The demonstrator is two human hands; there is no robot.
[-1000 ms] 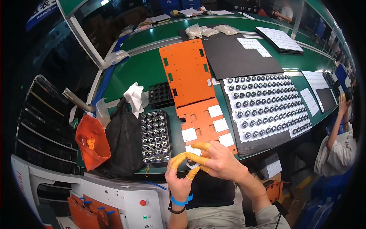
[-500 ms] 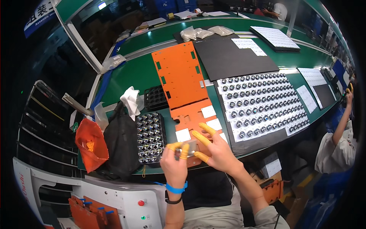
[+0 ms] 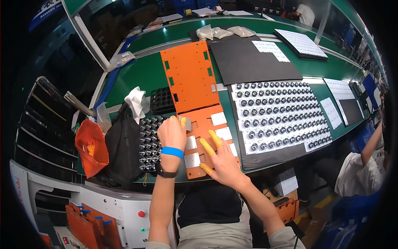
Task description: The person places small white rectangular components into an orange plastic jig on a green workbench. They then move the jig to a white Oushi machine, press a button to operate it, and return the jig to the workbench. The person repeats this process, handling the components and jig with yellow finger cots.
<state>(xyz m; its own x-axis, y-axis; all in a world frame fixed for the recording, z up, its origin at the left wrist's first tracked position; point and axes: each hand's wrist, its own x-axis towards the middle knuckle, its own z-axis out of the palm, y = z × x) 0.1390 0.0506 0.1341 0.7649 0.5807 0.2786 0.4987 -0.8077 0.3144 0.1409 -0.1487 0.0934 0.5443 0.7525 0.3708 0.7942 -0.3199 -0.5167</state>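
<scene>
An orange fixture [image 3: 197, 171] lies on the bench with its lid [image 3: 188, 79] folded back. Several white square plates [image 3: 217, 119] sit in its recesses. My left hand [image 3: 171, 135], in yellow finger cots, pinches a small grey square plate [image 3: 188, 124] at the fixture's upper left; part of the plate is hidden behind the fingers. Over the lower right of the fixture is my right hand [image 3: 224, 164], its fingers spread and nothing in it. Beside my left hand stands a black tray [image 3: 141, 166] of shiny round parts, partly covered by that hand.
White panels with rows of black round parts [image 3: 282, 110] lie on a black sheet at right. Another black tray [image 3: 162, 99], a white cloth [image 3: 136, 101], a black bag [image 3: 122, 151] and an orange bag [image 3: 91, 145] are at left. A co-worker's sleeve [image 3: 358, 174] shows far right.
My hands have parted. The left carried the small grey plate up and left to the fixture's upper left side; the right dropped slightly lower, fingers spread. The whole view has shifted a little.
</scene>
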